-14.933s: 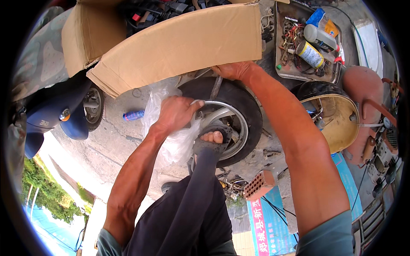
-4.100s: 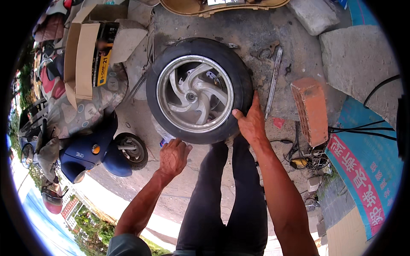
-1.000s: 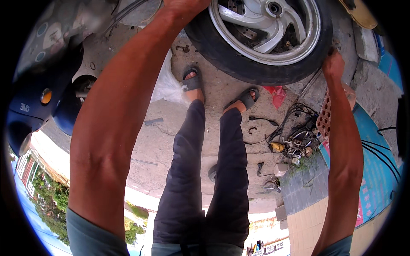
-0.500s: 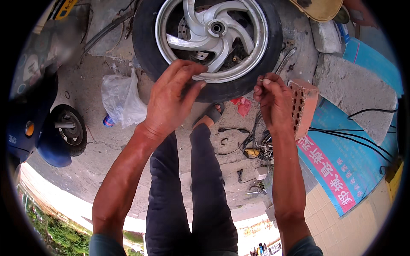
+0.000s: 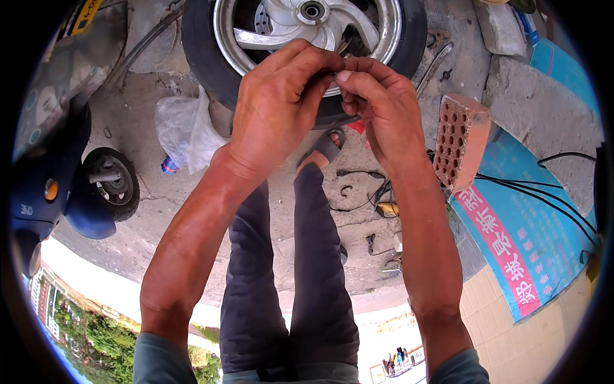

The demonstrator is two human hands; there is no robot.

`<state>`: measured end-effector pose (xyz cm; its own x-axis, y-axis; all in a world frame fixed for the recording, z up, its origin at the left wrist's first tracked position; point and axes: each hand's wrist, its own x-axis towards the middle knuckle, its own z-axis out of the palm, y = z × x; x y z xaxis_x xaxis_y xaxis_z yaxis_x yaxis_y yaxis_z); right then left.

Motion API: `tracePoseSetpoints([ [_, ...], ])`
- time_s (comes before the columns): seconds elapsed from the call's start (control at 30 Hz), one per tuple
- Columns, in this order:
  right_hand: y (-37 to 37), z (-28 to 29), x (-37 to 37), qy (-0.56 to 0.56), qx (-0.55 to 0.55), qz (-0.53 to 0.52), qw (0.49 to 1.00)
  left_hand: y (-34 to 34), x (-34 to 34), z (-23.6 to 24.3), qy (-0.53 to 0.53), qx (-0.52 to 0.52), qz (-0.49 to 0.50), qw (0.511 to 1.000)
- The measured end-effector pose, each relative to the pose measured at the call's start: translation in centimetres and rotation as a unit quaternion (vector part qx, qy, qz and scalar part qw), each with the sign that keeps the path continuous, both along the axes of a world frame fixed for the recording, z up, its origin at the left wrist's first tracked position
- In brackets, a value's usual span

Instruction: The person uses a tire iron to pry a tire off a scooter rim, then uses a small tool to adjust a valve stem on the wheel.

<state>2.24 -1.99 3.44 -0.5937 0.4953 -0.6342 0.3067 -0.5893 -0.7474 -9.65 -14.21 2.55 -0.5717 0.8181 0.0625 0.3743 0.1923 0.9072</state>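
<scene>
My left hand and my right hand meet fingertip to fingertip over the near rim of a motorcycle wheel. The fingers of both hands are closed in pinches. Something tiny and dark seems to sit where the tips touch, too small to name. The wheel has silver curved spokes, a round hub with a bearing hole and a black tyre. It lies flat on the ground, and my hands hide part of its near side.
To the right stand a hollow red brick and a concrete slab on a blue printed sheet with black cables. On the left are a clear plastic bag and a blue scooter. A sandalled foot is near the tyre.
My hands were apart and have come together. The right one moved left and farther away, the left one right and farther away. The wheel now appears higher in the view.
</scene>
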Motion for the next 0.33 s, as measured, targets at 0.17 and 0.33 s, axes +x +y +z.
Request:
tracePoseSetpoints([
  [0.17,1.1,-0.5,0.5,-0.058,0.083,0.036,0.994,1.0,0.2,0.1,0.001,-0.069,0.018,0.997],
  [0.33,2.6,-1.8,3.9,-0.141,0.167,-0.010,0.976,0.9,1.8,-3.8,-0.374,-0.044,0.181,0.908],
])
